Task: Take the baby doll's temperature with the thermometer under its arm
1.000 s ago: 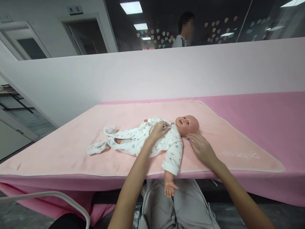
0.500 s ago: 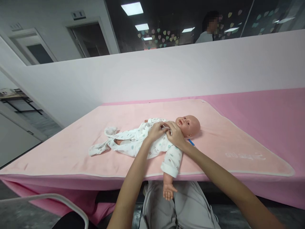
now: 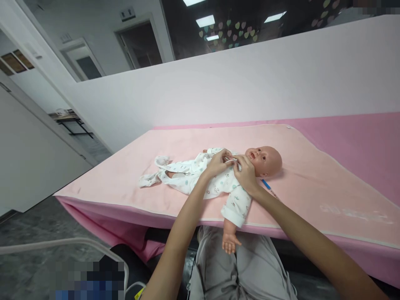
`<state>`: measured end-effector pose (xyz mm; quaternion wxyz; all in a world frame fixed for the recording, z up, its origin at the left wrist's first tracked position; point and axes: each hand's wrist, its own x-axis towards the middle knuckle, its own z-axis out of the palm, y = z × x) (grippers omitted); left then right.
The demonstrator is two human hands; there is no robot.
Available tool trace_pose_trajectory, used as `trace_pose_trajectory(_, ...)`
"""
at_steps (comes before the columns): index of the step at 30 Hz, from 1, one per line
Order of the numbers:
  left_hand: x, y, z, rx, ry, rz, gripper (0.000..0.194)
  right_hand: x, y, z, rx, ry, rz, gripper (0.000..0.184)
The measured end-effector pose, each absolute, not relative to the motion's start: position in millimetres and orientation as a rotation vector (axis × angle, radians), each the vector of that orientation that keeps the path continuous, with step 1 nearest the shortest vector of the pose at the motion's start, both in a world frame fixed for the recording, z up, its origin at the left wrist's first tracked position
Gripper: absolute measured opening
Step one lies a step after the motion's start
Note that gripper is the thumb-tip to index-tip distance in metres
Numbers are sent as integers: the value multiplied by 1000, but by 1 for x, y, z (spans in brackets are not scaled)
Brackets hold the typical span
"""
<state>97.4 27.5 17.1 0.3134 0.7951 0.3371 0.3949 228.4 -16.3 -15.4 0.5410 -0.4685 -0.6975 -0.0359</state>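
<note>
A baby doll (image 3: 269, 161) lies on its back on a peach mat, head to the right, one arm hanging over the table's near edge. It wears a white patterned romper (image 3: 215, 189). At the upper chest, my left hand (image 3: 219, 162) pinches the romper's front near the neckline. Close beside it, my right hand (image 3: 245, 171) has its fingers closed on the same front, just below the doll's chin. The fingertips of both hands nearly meet; any fastener between them is too small to make out. A thin blue-ended stick (image 3: 266, 184) lies by the doll's neck, partly behind my right forearm.
The peach mat (image 3: 125, 175) covers much of the pink-draped table (image 3: 362, 137). A white partition (image 3: 250, 91) rises behind it, with dark glass above. At lower left are a pale curved tube (image 3: 84, 241) and a blurred-out patch. My lap is under the near edge.
The camera view has swung left and tilted, so the doll and table sit farther right. Both hands stay at the romper's neckline, with the fingers slightly shifted.
</note>
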Motion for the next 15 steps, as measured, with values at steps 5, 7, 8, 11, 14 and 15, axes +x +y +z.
trace_pose_trajectory(5, 100, 26, 18, 2111, 904, 1009, 16, 229, -15, -19, -1067, -1651, -129, 28)
trace_pose_trajectory(7, 100, 25, 18, 2096, 868, 1004, 14, 229, -14, -20, -1063, -1636, -157, 29)
trace_pose_trajectory(8, 100, 26, 19, 2077, 845, 1009, 13, 229, -14, -21, -1062, -1631, -170, 30)
trace_pose_trajectory(11, 101, 28, 18, 1999, 808, 1052, 16, 229, -13, -22, -1071, -1633, -203, 31)
trace_pose_trajectory(14, 101, 30, 16, 1940, 796, 1088, 18, 229, -14, -20, -1079, -1644, -233, 30)
trace_pose_trajectory(15, 101, 31, 17, 1923, 789, 1085, 18, 229, -15, -19, -1077, -1646, -241, 29)
